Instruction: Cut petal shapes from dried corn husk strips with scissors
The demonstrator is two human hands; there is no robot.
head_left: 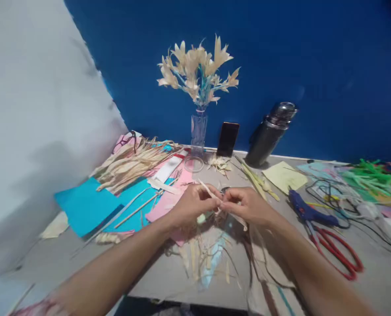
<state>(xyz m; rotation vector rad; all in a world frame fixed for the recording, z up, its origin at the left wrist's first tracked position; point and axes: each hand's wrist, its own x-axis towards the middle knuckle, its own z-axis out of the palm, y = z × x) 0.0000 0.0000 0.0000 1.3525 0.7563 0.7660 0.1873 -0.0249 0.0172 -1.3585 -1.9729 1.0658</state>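
Note:
Near the middle of the table, my left hand (193,202) and my right hand (246,202) meet with fingertips pinched. Between them runs a narrow, pale strip (208,189) that looks like dried corn husk. One end sticks up past my left fingers, and another pale piece hangs below my right hand. The fingers hide part of it. Under my hands lie scattered husk scraps (193,256) and thin fibres. Behind them, a bundle of dried husks (132,164) rests on the left, and a small pile of husk pieces (220,163) lies near the phone.
A clear bottle (198,131) holds husk flowers (198,66) at the back. Beside it lean a phone (227,139) and a dark flask (270,136). Blue paper (88,206) lies left; a glue gun (309,210), red-handled scissors (338,252) and green pipe cleaners (371,177) lie right.

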